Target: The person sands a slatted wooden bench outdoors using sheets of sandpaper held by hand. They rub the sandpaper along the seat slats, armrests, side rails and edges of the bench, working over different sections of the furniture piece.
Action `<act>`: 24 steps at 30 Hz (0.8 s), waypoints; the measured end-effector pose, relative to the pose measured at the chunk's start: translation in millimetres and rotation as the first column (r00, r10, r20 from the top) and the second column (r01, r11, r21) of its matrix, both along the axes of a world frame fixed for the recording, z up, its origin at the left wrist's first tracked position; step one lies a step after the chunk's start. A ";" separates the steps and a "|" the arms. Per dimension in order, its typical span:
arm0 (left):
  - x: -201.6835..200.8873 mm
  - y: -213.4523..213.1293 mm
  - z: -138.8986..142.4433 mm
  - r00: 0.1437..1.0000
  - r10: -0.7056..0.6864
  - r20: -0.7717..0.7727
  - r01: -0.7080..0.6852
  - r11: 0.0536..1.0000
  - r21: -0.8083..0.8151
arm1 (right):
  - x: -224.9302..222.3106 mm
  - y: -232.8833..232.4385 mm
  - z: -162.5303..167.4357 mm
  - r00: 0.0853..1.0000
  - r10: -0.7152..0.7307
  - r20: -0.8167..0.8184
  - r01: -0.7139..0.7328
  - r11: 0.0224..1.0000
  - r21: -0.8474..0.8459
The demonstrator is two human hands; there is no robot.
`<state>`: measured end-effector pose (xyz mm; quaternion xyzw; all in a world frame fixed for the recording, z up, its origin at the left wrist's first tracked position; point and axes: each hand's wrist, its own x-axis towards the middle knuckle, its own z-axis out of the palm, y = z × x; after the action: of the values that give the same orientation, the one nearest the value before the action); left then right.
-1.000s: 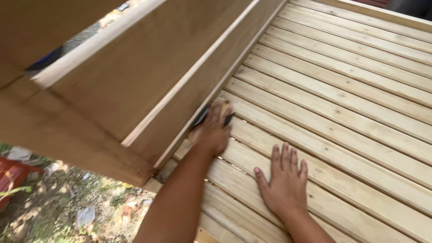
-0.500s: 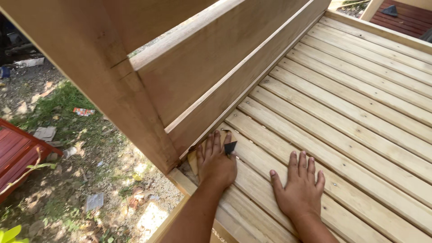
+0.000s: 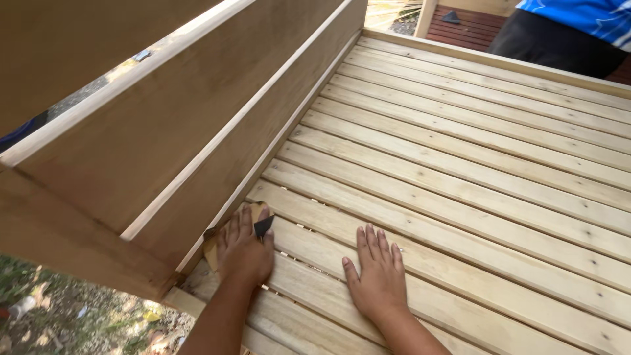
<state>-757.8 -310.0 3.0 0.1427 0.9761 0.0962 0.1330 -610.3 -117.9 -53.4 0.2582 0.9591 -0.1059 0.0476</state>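
My left hand (image 3: pixel 244 248) presses a folded piece of sandpaper (image 3: pixel 261 224), tan-backed with a dark grit face, onto a pale wooden slat (image 3: pixel 420 230) close to the brown side board (image 3: pixel 197 144) of a slatted wooden frame. Part of the sandpaper is hidden under my fingers. My right hand (image 3: pixel 376 276) lies flat, fingers spread, on the slats a little to the right, holding nothing.
The tall brown board with a thin ledge strip runs along the left of the slats. A person in a blue shirt and dark trousers (image 3: pixel 559 33) stands at the far right end. Grass and litter (image 3: pixel 39 315) lie below left, beyond the frame's edge.
My view has swung right, away from the ground. My left hand with the sandpaper sits slightly further along the slat by the board; my right hand stays flat.
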 end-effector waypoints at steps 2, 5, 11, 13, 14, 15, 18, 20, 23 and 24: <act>8.1 2.4 -12.1 0.996 -0.078 0.031 0.080 0.993 -0.086 | 9.7 17.4 2.8 0.995 -0.081 0.050 0.081 0.997 0.001; 44.0 2.7 -21.6 0.969 -0.249 -0.003 0.248 0.964 -0.092 | 13.1 48.9 7.1 0.982 -0.177 0.071 0.176 0.984 0.026; -9.0 -1.4 -33.0 0.949 -0.314 0.010 0.314 0.947 -0.074 | 5.8 91.6 11.0 0.937 -0.349 0.014 0.346 0.934 0.086; -50.5 10.3 -47.8 0.941 -0.333 -0.057 0.331 0.943 -0.040 | 7.5 95.9 11.4 0.914 -0.403 0.046 0.396 0.911 0.112; -67.6 18.7 -55.1 0.935 -0.348 -0.066 0.347 0.937 -0.023 | 8.4 96.0 11.4 0.912 -0.410 0.037 0.402 0.906 0.129; -81.9 27.0 -60.1 0.929 -0.361 -0.078 0.361 0.932 -0.006 | 8.9 95.3 12.0 0.910 -0.414 0.024 0.406 0.902 0.146; -108.8 47.6 -61.2 0.875 -0.473 -0.107 0.476 0.879 0.012 | 8.1 90.4 15.6 0.907 -0.421 0.029 0.408 0.892 0.193; -123.9 69.1 -54.5 0.866 -0.494 -0.079 0.493 0.869 -0.036 | 8.0 86.3 20.4 0.907 -0.418 0.060 0.398 0.894 0.206; -158.6 125.0 -46.4 0.853 -0.518 -0.071 0.512 0.855 -0.085 | 8.6 82.8 29.1 0.908 -0.411 0.083 0.387 0.897 0.214; -169.4 144.2 -46.8 0.849 -0.524 -0.066 0.516 0.850 -0.100 | 8.9 81.8 31.7 0.905 -0.415 0.092 0.390 0.897 0.208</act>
<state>-927.1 -165.8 -43.7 0.4004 0.9090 0.0115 0.1152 -601.4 -36.1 -21.6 0.4612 0.8849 -0.0065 0.0646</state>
